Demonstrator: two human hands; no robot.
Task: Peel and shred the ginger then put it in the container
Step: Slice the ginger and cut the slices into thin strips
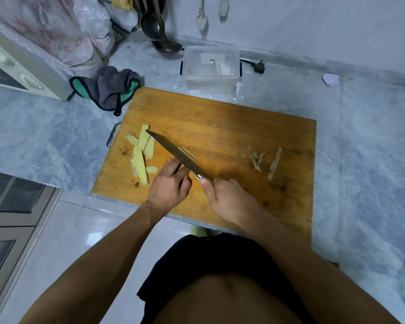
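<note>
right hand grips the long steel knife, left hand fingers flat beside pale peeled ginger slices near the wooden board's left edge; advise stacked, thin cuts, fingertips tucked.

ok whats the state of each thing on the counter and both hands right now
ginger slices: peeled, lying in flat slabs on the board's left
peels: loose scraps on the board's right
knife: gripped by the handle, blade angled over the board
right hand: gripping the knife
left hand: fingers resting beside the blade
container: open, no ginger visible inside
cutting board: flat on the counter
cloth: crumpled
</note>
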